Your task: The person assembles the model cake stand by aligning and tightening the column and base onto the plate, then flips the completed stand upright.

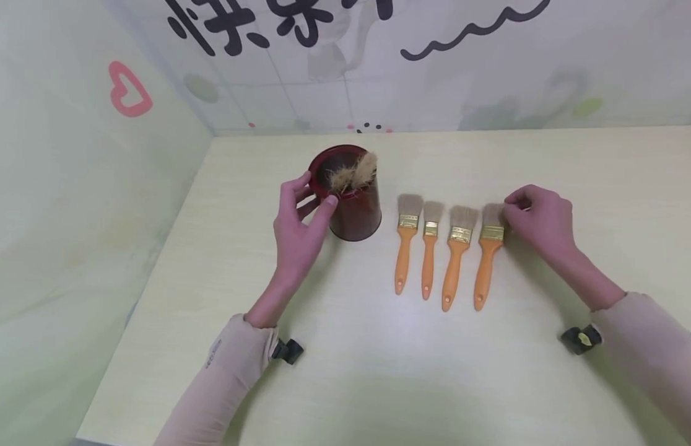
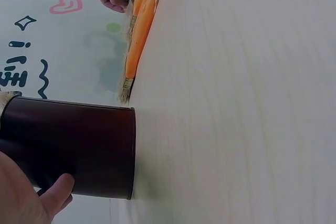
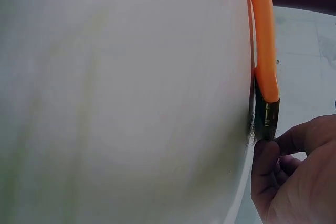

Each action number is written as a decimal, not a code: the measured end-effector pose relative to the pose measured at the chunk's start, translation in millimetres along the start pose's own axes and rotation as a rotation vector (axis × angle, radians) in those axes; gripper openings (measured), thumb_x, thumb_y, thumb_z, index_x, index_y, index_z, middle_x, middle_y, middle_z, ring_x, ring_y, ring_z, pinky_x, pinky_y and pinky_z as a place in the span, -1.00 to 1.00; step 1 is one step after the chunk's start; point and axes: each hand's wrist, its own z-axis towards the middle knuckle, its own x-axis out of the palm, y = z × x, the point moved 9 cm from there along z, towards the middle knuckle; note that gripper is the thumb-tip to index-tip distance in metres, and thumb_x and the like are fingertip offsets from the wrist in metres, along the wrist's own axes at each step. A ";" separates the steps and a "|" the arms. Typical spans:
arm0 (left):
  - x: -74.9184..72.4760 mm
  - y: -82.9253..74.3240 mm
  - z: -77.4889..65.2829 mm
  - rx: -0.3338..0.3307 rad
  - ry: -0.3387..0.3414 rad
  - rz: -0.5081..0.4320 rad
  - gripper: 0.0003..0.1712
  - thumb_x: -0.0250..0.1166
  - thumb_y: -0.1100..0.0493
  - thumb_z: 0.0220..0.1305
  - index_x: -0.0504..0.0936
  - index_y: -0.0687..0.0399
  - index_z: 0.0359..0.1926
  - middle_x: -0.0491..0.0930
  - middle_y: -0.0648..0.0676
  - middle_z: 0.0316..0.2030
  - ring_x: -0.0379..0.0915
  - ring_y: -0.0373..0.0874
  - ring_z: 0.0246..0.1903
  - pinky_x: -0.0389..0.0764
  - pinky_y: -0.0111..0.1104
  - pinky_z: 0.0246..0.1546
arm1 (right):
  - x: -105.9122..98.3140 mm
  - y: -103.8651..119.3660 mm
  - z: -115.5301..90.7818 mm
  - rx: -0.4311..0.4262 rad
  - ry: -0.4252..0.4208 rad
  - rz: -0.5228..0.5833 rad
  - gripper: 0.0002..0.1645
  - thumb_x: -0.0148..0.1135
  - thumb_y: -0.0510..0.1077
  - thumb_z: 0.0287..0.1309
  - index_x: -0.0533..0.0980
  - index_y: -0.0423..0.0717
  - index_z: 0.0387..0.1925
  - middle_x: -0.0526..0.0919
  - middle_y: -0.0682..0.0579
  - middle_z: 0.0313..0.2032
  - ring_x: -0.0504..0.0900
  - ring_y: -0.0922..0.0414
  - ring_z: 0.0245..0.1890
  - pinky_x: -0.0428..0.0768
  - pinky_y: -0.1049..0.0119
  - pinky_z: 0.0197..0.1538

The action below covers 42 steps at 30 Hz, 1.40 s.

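Note:
My left hand (image 1: 303,229) grips a dark red cylindrical pot (image 1: 356,217) near its rim, thumb at the near side and fingers at the left. The pot stands upright, and two tan, frayed fibrous tufts (image 1: 365,168) stick up out of its mouth; whatever lies below them is hidden inside. To its right, several orange-handled paintbrushes lie side by side, bristles pointing away from me. At the right end of that row, my right hand (image 1: 540,217) pinches the bristle edge of the last paintbrush (image 1: 485,266). The right wrist view has thumb and finger at the bristles (image 3: 262,129).
Pale wood-grain table (image 1: 379,371) reaches to a printed backdrop (image 1: 434,87) with dark lettering at the back. Another fabric wall (image 1: 61,217) with a pink heart borders the left. The other paintbrushes (image 1: 428,266) lie between the pot and my right hand.

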 end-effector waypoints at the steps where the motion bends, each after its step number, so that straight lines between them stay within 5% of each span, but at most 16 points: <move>1: -0.4 4.0 0.5 0.001 0.001 0.001 -0.50 0.23 0.18 0.17 0.35 0.19 0.12 0.45 0.07 0.03 0.41 -0.06 -0.01 0.49 -0.22 -0.02 | -0.1 -0.7 0.9 0.001 0.000 -0.010 -0.75 0.06 -0.18 0.03 0.57 -0.21 -0.28 0.64 -0.17 -0.39 0.50 0.05 -0.50 0.40 0.29 -0.46; 8: -4.3 19.3 2.3 0.013 -0.009 0.014 -0.48 0.25 0.09 0.16 0.35 0.05 0.13 0.43 -0.04 0.05 0.40 -0.14 0.00 0.50 -0.27 -0.02 | -0.5 2.3 3.8 -0.009 0.007 -0.028 -0.73 0.04 -0.16 0.05 0.57 -0.20 -0.27 0.64 -0.18 -0.36 0.51 -0.01 -0.41 0.36 0.21 -0.38; 17: -3.8 -13.3 -1.4 -0.023 0.001 -0.001 -0.49 0.22 0.26 0.17 0.32 0.29 0.13 0.42 0.18 0.05 0.39 -0.01 0.01 0.47 -0.16 0.01 | -4.9 4.0 2.3 -0.026 0.023 -0.038 -0.66 -0.06 -0.05 0.16 0.56 -0.17 -0.24 0.62 -0.12 -0.35 0.50 0.01 -0.40 0.36 0.21 -0.41; 25: -3.5 -14.5 -2.8 -0.037 0.010 -0.011 -0.49 0.23 0.26 0.16 0.33 0.30 0.12 0.42 0.19 0.06 0.40 0.00 0.01 0.46 -0.13 0.02 | -14.2 6.6 -2.1 -0.003 -0.081 0.078 -0.63 -0.04 0.03 0.19 0.57 -0.07 -0.16 0.61 -0.02 -0.23 0.44 0.39 -0.39 0.35 0.31 -0.29; 33: -5.3 -13.7 -3.3 -0.041 0.003 -0.023 -0.49 0.24 0.28 0.15 0.33 0.30 0.12 0.42 0.20 0.07 0.40 0.01 0.01 0.46 -0.14 0.02 | -12.6 65.2 -12.8 -0.188 -0.091 0.238 -0.68 0.06 -0.04 0.20 0.57 -0.15 -0.15 0.60 0.05 -0.29 0.48 0.30 -0.32 0.45 0.62 -0.29; 42: -5.4 -13.6 -4.6 -0.031 -0.003 -0.038 -0.49 0.23 0.30 0.15 0.33 0.32 0.13 0.41 0.22 0.07 0.39 0.03 0.02 0.46 -0.13 0.02 | 3.8 151.5 -29.0 -0.494 0.004 0.377 -0.83 0.14 -0.24 0.15 0.57 -0.17 -0.20 0.61 0.11 -0.29 0.57 0.24 -0.32 0.55 0.51 -0.32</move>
